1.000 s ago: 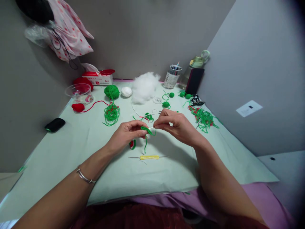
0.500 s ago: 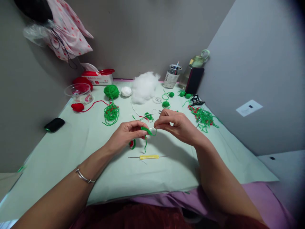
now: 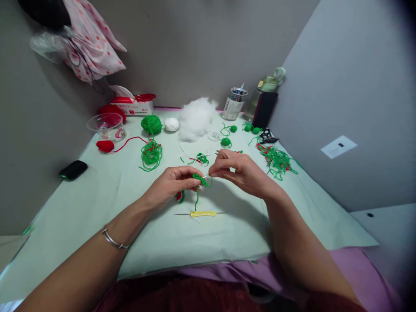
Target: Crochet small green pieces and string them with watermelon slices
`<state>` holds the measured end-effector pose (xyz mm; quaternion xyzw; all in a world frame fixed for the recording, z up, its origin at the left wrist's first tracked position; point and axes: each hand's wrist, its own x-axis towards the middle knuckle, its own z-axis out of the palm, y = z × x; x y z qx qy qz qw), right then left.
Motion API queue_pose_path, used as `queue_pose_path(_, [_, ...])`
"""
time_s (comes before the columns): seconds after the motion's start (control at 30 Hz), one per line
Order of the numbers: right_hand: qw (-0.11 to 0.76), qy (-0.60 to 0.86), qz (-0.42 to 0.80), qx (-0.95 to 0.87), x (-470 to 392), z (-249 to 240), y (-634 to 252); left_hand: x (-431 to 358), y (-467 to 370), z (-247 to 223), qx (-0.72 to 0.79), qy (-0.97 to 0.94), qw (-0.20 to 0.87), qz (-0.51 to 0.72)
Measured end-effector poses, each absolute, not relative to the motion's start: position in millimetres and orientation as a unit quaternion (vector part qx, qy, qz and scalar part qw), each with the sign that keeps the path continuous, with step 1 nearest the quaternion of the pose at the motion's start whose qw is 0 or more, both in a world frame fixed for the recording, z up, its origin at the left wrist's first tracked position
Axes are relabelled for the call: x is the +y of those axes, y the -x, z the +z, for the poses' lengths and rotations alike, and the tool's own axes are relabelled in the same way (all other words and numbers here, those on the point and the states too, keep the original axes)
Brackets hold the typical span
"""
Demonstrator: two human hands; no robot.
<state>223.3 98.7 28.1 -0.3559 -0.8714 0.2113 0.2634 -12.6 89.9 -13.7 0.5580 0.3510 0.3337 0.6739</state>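
Observation:
My left hand point(image 3: 178, 182) pinches a small green crocheted piece point(image 3: 199, 178) between thumb and fingers. Opposite it, my right hand point(image 3: 237, 169) grips a thin silver needle point(image 3: 204, 177) whose tip meets the piece. A short loop of green yarn point(image 3: 211, 182) droops between the two hands, and a green tail point(image 3: 196, 199) dangles below the piece. On the table under the hands lies a crochet hook with a yellow handle point(image 3: 203, 213). Partly hidden by my left hand is a small red and green crocheted piece point(image 3: 180, 196).
Behind the hands are a green yarn ball point(image 3: 151, 125), a white yarn ball point(image 3: 171, 125) and fluffy white stuffing point(image 3: 197, 119). Tangled green and red scraps point(image 3: 279, 162) lie right. A clear plastic tub point(image 3: 108, 128) stands left; a can point(image 3: 233, 105) and phone point(image 3: 265, 110) stand back right.
My right hand has shifted slightly left, towards the green piece, so less of the needle shows between the hands. The yarn tail hangs a bit lower, its end by the yellow handle.

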Motion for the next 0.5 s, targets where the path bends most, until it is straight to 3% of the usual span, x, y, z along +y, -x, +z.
queue_pose_path(0.27, [0.267,0.338,0.23,-0.873,99,27,-219,90,14,-16,0.34,-0.57,0.679,0.313])
queue_pose_path(0.5, [0.327,0.372,0.213,-0.842,102,15,-211,88,8,-16,0.315,-0.466,0.731,0.387])
